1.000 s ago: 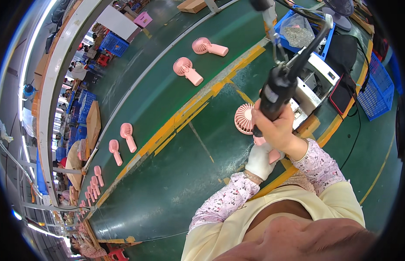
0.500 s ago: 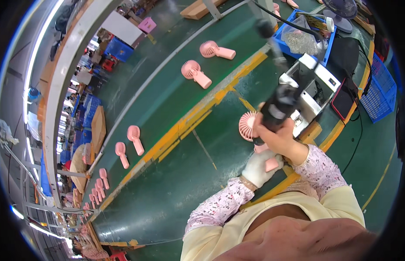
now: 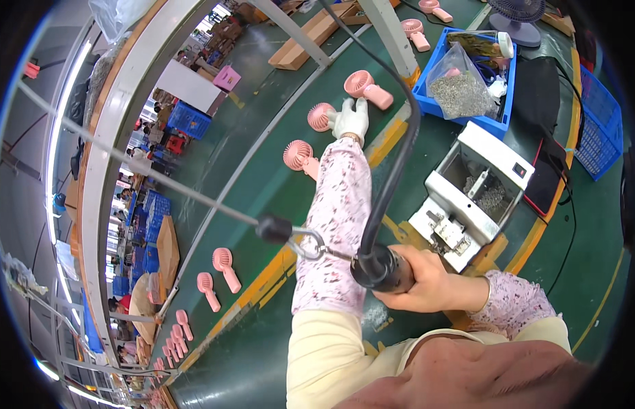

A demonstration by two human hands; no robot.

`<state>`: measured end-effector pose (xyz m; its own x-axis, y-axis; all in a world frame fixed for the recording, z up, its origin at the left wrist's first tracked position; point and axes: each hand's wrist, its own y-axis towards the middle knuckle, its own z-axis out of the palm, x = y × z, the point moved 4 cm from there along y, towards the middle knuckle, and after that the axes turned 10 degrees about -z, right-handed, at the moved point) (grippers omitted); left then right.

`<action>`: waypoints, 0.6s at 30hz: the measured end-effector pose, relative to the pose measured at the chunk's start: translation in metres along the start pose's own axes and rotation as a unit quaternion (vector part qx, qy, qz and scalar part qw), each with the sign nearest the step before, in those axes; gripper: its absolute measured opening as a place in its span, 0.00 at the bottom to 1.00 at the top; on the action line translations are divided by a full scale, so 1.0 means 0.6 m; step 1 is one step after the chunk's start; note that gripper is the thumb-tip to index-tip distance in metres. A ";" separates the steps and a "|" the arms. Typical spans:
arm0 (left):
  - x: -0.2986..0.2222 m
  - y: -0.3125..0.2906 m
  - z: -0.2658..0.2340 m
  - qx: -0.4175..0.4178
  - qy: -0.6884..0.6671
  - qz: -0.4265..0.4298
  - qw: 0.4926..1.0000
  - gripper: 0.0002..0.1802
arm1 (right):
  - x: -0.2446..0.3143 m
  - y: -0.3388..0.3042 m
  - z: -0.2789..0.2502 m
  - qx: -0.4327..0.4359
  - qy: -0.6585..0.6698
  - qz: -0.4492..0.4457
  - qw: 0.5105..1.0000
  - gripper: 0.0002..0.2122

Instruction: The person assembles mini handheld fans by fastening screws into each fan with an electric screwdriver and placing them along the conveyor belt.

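Observation:
My left hand (image 3: pixel 349 121), in a white glove, reaches far over the green bench onto the belt. It is closed on a pink handheld fan (image 3: pixel 319 116), hiding the handle and leaving the round grille showing. Another pink fan (image 3: pixel 377 95) lies just beyond its fingers, and a further one (image 3: pixel 298 155) lies nearer, partly behind my sleeve. My bare right hand (image 3: pixel 426 279) grips a black electric screwdriver (image 3: pixel 381 271) close to my body. The driver hangs from a cable with a metal hook and has a thick black cord; its tip is hidden.
To the right stands a white screw feeder (image 3: pixel 481 191) holding loose screws. Behind it a blue crate (image 3: pixel 461 112) contains a clear bag of small metal parts. A desk fan (image 3: pixel 519 20) is farther back. Several pink fans (image 3: pixel 225 269) lie along the belt to the left.
My left hand has moved from the bench in front of me out to the belt. The screwdriver in my right hand has come away from the fan, which no longer lies on the bench.

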<state>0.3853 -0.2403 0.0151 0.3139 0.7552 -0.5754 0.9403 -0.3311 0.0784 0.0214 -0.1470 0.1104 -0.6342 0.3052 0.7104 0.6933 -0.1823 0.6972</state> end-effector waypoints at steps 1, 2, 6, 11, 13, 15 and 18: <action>-0.025 -0.017 0.025 0.027 0.026 -0.079 0.996 0.30 | -0.016 -0.006 -0.016 -0.012 -0.014 0.012 1.000 0.26; -0.037 -0.040 0.027 0.043 0.056 -0.162 0.984 0.28 | -0.025 -0.010 -0.027 -0.015 -0.023 0.013 1.000 0.27; 0.022 -0.059 -0.020 -0.080 0.066 -0.236 0.966 0.19 | -0.018 -0.008 -0.022 -0.025 -0.039 -0.011 0.999 0.28; 0.099 -0.161 -0.063 -0.067 -0.149 -0.174 0.971 0.12 | -0.040 -0.018 -0.034 -0.069 -0.104 -0.006 0.992 0.27; 0.109 -0.218 -0.156 -0.006 -0.315 -0.112 0.943 0.12 | -0.028 -0.012 -0.033 -0.027 -0.088 0.070 0.993 0.27; 0.202 -0.195 -0.203 0.016 -0.228 -0.212 0.950 0.16 | -0.009 0.001 -0.023 -0.060 -0.100 0.014 0.993 0.26; 0.357 -0.193 -0.204 0.140 -0.485 -0.185 0.843 0.14 | 0.002 0.006 -0.023 -0.133 -0.087 -0.016 0.987 0.24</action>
<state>0.3595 0.0290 -0.0172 -0.3768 0.0637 -0.9241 0.8397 -0.3976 -0.3698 0.0186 -0.1603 0.1149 -0.5701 0.4661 0.6766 0.5448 -0.4020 0.7359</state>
